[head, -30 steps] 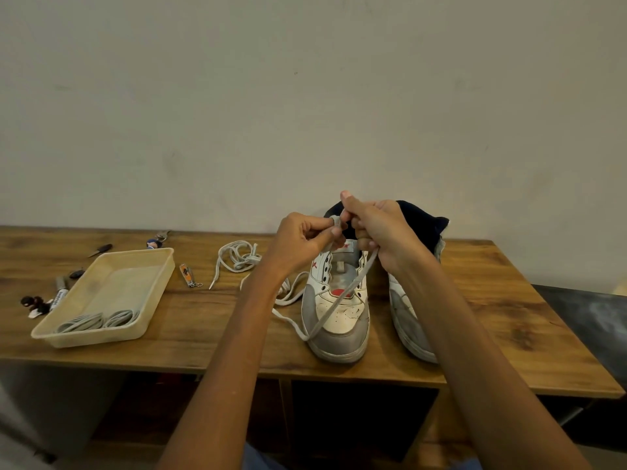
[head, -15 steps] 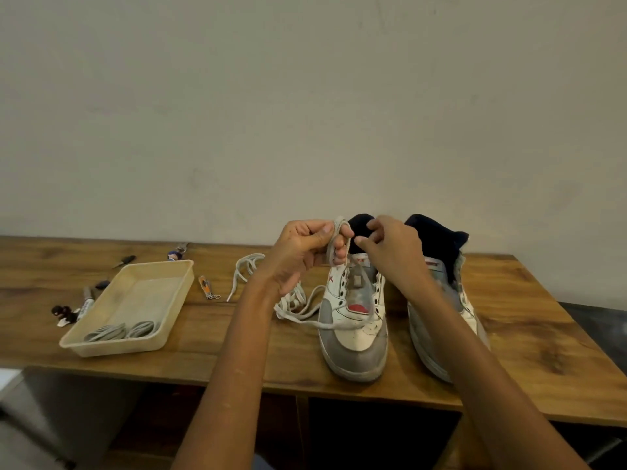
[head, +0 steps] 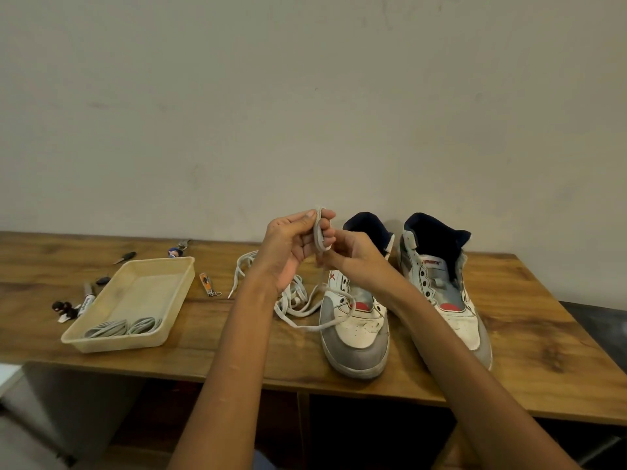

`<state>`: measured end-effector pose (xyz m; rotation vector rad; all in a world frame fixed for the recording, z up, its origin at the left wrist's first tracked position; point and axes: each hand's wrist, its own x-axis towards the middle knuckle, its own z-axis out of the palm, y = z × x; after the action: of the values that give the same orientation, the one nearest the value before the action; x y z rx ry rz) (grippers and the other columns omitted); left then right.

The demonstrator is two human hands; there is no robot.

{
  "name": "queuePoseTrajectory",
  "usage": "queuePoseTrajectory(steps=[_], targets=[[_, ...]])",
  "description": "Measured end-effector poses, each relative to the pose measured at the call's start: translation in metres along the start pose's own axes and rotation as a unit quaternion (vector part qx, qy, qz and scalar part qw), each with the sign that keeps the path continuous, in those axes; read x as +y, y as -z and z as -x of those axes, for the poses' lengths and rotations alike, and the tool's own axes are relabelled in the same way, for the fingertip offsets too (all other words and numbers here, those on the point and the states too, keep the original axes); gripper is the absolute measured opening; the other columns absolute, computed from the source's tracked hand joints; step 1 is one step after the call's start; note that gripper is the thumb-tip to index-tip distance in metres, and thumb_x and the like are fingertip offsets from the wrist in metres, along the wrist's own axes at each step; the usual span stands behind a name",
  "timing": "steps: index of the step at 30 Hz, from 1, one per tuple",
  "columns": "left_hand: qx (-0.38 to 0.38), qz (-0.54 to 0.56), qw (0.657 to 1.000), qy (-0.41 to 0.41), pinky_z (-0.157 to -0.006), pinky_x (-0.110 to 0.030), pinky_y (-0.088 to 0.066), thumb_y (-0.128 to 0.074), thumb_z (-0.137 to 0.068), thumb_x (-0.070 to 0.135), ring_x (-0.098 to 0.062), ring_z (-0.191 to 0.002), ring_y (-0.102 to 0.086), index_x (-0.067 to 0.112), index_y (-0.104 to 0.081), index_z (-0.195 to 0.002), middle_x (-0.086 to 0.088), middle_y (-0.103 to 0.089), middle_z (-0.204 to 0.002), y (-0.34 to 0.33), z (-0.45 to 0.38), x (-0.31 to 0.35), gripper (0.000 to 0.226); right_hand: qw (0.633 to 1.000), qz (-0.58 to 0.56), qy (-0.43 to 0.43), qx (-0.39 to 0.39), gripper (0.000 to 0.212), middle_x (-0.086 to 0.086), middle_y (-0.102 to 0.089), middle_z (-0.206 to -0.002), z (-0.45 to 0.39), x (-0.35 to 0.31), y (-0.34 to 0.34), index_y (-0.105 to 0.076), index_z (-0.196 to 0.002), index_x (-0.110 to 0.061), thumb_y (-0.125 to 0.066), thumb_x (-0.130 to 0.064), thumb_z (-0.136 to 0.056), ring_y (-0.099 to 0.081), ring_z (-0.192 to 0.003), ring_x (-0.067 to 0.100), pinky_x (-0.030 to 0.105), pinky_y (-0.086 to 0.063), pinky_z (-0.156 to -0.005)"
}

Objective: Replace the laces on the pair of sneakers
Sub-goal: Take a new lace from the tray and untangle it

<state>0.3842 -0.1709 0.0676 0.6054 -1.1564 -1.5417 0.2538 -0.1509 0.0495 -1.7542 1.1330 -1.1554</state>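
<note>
Pinched between thumb and fingers, a loop of the white lace (head: pixel 319 232) was wound around the fingers of my left hand (head: pixel 291 244), held just above centre frame, while my right hand (head: pixel 353 257) curled against it from the right and pinched the same lace just below the loop. From there the lace trailed down across the toe of the left sneaker (head: pixel 354 320) and into a loose pile of white lace (head: pixel 291 296) on the wooden table (head: pixel 237 351), beside that shoe. The right sneaker (head: pixel 444 290) stood just beside it toward the right of the frame, its eyelets bare. At lower left sat a cream plastic tray (head: pixel 132 300) with two coiled grey laces (head: pixel 124 327) in its near corner. A nail clipper (head: pixel 207 283) lay between tray and lace pile, and a marker (head: pixel 86 298) lay left of the tray.
</note>
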Motion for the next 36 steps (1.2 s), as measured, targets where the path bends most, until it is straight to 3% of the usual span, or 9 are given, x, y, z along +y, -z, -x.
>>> queuePoseTrajectory(steps=[3,7,12,15,17,21,27,32,36], targets=[[0.058,0.021,0.998,-0.013,-0.058,-0.018,-0.054,-0.042,-0.096,0.008,-0.008,-0.061,-0.065,-0.001,-0.064,-0.093,0.000,-0.066,-0.064,0.002,-0.003,-0.001,0.023,0.998,0.065,-0.017,-0.011,0.021,0.004,-0.053,-0.064,-0.002,-0.002,0.002,-0.063,-0.086,-0.006,-0.047,-0.013,-0.098,-0.052,-0.058,0.011,0.023,-0.046,-0.060],[0.139,0.052,0.988,-0.047,-0.065,-0.021,-0.056,-0.045,-0.096,0.007,-0.014,-0.069,-0.069,-0.004,-0.063,-0.093,-0.009,-0.069,-0.075,0.001,-0.005,-0.007,0.021,0.992,0.064,-0.067,-0.091,0.027,0.001,-0.048,-0.062,0.003,-0.008,0.000,-0.061,-0.089,-0.003,-0.039,-0.011,-0.101,-0.050,-0.056,0.009,0.014,-0.044,-0.056],[0.174,-0.078,0.977,-0.093,-0.071,-0.025,-0.057,-0.049,-0.096,0.010,-0.017,-0.074,-0.070,0.003,-0.066,-0.091,-0.011,-0.070,-0.081,0.003,-0.007,-0.012,0.019,0.987,-0.031,-0.099,-0.119,0.027,0.001,-0.050,-0.062,0.008,-0.020,0.009,-0.059,-0.088,-0.003,-0.038,-0.014,-0.102,-0.057,-0.062,0.012,0.015,-0.047,-0.059],[0.152,-0.167,0.967,-0.120,-0.075,-0.026,-0.057,-0.051,-0.095,0.010,-0.012,-0.076,-0.070,0.009,-0.068,-0.089,-0.006,-0.071,-0.080,-0.002,-0.004,-0.015,0.018,0.984,-0.048,-0.106,-0.137,0.027,0.003,-0.050,-0.064,0.011,-0.027,0.014,-0.059,-0.088,-0.003,-0.038,-0.013,-0.102,-0.057,-0.064,0.012,0.010,-0.044,-0.051],[0.117,-0.253,0.950,-0.140,-0.078,-0.029,-0.056,-0.053,-0.093,0.007,-0.007,-0.077,-0.068,0.009,-0.069,-0.088,-0.010,-0.071,-0.085,-0.004,-0.004,-0.018,0.017,0.983,-0.079,-0.097,-0.131,0.026,0.003,-0.051,-0.065,0.012,-0.030,0.019,-0.059,-0.089,-0.003,-0.038,-0.013,-0.102,-0.058,-0.064,0.013,0.017,-0.050,-0.060],[0.016,-0.313,0.941,-0.126,-0.081,-0.051,-0.052,-0.053,-0.093,0.005,-0.023,-0.077,-0.060,0.011,-0.068,-0.097,-0.011,-0.067,-0.076,-0.009,-0.004,-0.023,0.018,0.973,-0.199,-0.105,-0.039,0.031,0.001,-0.052,-0.060,0.009,-0.031,0.036,-0.059,-0.084,-0.005,-0.037,-0.016,-0.102,-0.056,-0.059,0.014,0.028,-0.051,-0.070],[-0.039,-0.351,0.932,-0.084,-0.062,-0.013,-0.050,-0.054,-0.091,0.000,0.001,-0.061,-0.064,-0.002,-0.067,-0.104,-0.002,-0.067,-0.073,-0.011,-0.004,-0.026,0.018,0.943,-0.313,-0.106,0.044,0.027,-0.001,-0.051,-0.062,0.011,-0.035,0.052,-0.058,-0.087,-0.004,-0.040,-0.018,-0.101,-0.053,-0.058,0.012,0.026,-0.055,-0.063],[-0.035,-0.402,0.915,0.006,-0.065,-0.027,-0.055,-0.050,-0.094,0.002,-0.011,-0.057,-0.061,-0.004,-0.070,-0.089,-0.005,-0.063,-0.063,0.007,-0.007,-0.030,0.021,0.902,-0.396,-0.011,0.171,0.021,-0.001,-0.053,-0.068,0.016,-0.041,0.087,-0.059,-0.095,-0.005,-0.045,-0.020,-0.098,-0.055,-0.063,0.011,0.027,-0.054,-0.074],[-0.089,-0.301,0.948,0.053,-0.054,-0.019,-0.048,-0.042,-0.097,0.003,-0.008,-0.050,-0.054,0.001,-0.063,-0.078,0.005,-0.055,-0.053,0.009,-0.001,-0.020,0.029,0.913,-0.318,0.042,0.253,0.024,0.002,-0.062,-0.083,0.017,-0.035,0.107,-0.060,-0.101,-0.006,-0.046,-0.025,-0.098,-0.061,-0.081,0.017,0.033,-0.052,-0.083]])
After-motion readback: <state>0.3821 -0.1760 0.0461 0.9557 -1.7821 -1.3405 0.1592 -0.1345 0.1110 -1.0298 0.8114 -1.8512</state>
